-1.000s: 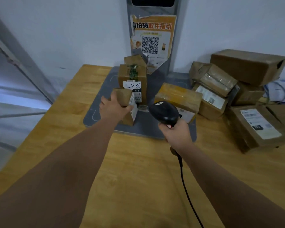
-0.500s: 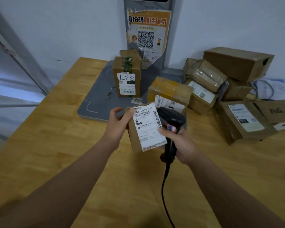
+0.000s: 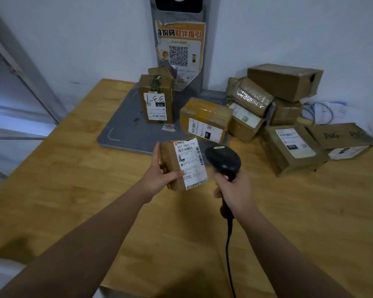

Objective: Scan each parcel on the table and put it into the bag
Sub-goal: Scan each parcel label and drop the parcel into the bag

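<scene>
View: head camera.
Left hand [image 3: 159,177]: clasps the small parcel [image 3: 170,162], thumb on its labelled face, fingers behind the far side.
Small parcel: in that grip above the table [image 3: 73,179], tilted, white label turned up.
Right hand [image 3: 233,190]: wrapped round the scanner [image 3: 223,161] handle.
Scanner: its head is just right of the held parcel, not touching it; its cable [image 3: 229,244] drops below the right grip.
Beyond both grips: grey pad [image 3: 125,130] bearing an upright parcel [image 3: 156,100] and a yellow-taped parcel [image 3: 205,119].
Right of the scanner grip: parcel pile [image 3: 284,82] on the table.
</scene>
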The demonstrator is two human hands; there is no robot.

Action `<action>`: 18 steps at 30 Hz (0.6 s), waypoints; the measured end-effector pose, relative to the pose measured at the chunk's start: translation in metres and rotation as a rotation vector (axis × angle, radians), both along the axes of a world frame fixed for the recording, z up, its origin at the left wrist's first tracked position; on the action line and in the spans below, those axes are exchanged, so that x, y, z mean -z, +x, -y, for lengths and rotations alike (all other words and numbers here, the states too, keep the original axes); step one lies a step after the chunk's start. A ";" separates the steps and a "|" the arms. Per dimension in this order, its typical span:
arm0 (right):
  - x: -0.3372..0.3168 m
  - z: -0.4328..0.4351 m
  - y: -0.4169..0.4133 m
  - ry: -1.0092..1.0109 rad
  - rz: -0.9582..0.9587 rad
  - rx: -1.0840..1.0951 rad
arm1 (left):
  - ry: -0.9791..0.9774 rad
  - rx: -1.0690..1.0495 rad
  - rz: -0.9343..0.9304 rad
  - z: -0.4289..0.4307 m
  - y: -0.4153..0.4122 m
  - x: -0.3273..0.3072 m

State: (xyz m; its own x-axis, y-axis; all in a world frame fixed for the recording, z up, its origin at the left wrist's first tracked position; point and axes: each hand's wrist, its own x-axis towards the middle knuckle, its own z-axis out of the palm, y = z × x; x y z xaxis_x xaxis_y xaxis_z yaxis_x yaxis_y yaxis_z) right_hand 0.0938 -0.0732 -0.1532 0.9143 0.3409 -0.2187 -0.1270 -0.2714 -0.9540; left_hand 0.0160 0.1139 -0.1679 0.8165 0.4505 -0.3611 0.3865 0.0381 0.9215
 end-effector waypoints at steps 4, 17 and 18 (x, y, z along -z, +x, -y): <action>-0.012 0.004 -0.020 0.042 0.025 -0.074 | 0.015 -0.030 -0.012 0.004 0.000 0.005; -0.018 0.008 -0.024 -0.010 -0.051 -0.074 | 0.054 -0.003 -0.016 -0.001 0.011 0.006; -0.018 0.008 -0.024 -0.014 -0.052 -0.077 | 0.057 -0.004 -0.017 -0.001 0.011 0.006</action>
State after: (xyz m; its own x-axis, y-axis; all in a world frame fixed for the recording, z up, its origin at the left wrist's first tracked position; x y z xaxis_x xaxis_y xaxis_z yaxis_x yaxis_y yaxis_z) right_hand 0.0694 -0.0808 -0.1355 0.8726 0.4067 -0.2706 -0.1544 -0.2959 -0.9426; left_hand 0.0269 0.1152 -0.1740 0.8088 0.4738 -0.3485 0.4018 -0.0124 0.9156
